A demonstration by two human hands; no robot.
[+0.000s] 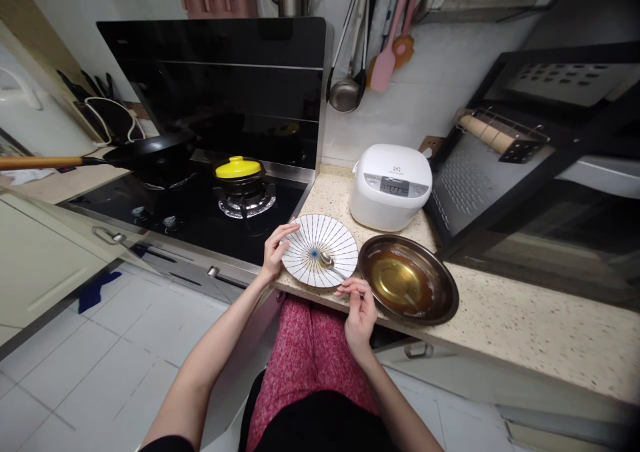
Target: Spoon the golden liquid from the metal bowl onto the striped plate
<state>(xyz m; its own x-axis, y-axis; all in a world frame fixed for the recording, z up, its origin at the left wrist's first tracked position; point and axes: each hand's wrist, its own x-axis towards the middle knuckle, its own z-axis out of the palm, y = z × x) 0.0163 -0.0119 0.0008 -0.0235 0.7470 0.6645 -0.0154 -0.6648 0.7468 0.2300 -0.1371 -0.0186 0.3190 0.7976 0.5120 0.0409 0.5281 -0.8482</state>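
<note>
A white plate (pixel 330 229) with dark lines spreading from a blue centre lies at the counter's front edge. My left hand (pixel 274 251) holds its left rim, fingers over the edge. In my right hand (pixel 360 312), a metal spoon (pixel 326 260) is pinched by the handle, its bowl over the plate just right of the centre. I cannot tell whether the spoon touches the plate. Close by on the right stands a wide metal bowl (pixel 447 292) with amber liquid in it.
Behind the bowl is a white rice cooker (pixel 391 189). On the black stove (pixel 200 215) to the left stand a small pot with a yellow lid (pixel 239 167) and a wok (pixel 150 152), its wooden handle pointing left. Utensils (pixel 345 92) hang on the wall. A dark oven (pixel 565 225) fills the right side.
</note>
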